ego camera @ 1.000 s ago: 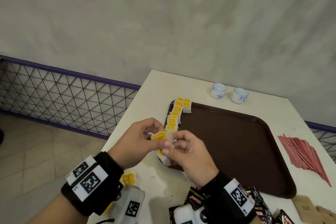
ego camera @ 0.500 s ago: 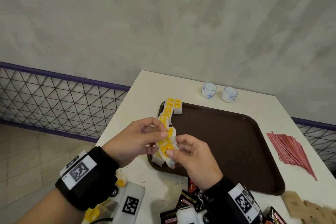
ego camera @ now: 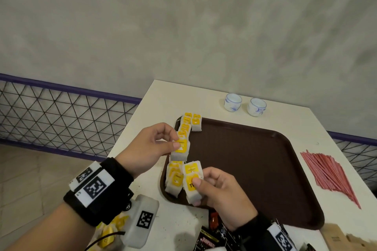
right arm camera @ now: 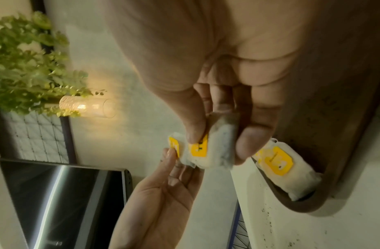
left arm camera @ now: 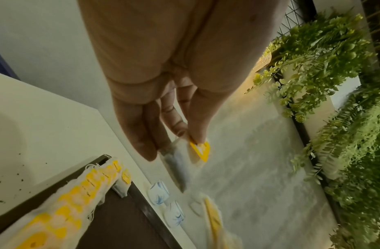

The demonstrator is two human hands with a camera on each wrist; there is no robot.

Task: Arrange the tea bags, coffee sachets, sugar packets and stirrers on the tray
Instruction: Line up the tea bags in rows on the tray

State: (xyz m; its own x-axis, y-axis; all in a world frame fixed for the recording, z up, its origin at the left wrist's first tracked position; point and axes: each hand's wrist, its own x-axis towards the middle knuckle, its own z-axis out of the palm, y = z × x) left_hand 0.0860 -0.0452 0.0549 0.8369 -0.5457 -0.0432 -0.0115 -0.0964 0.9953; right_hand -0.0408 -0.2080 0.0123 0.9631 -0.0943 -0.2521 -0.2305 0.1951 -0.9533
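A dark brown tray (ego camera: 255, 169) lies on the white table. A row of white tea bags with yellow tags (ego camera: 186, 126) runs along its left edge, also seen from the left wrist (left arm camera: 78, 193). My left hand (ego camera: 151, 146) pinches one tea bag (ego camera: 180, 150) above that row; the left wrist view shows the same tea bag (left arm camera: 184, 155) between thumb and fingers. My right hand (ego camera: 216, 187) pinches a small stack of tea bags (ego camera: 191, 183) over the tray's near left corner, with the thumb on a yellow tag (right arm camera: 198, 148). More tea bags (ego camera: 174, 179) lie beside it on the tray.
Red stirrers (ego camera: 330, 173) lie in a pile right of the tray. Two small white cups (ego camera: 244, 105) stand behind it. Dark coffee sachets (ego camera: 212, 236) and brown packets (ego camera: 342, 236) sit at the near edge. Loose yellow-tagged tea bags (ego camera: 112, 230) lie under my left wrist.
My hands have drawn apart: the left holds one tea bag farther up the row, the right has moved the stack down toward the near left corner.
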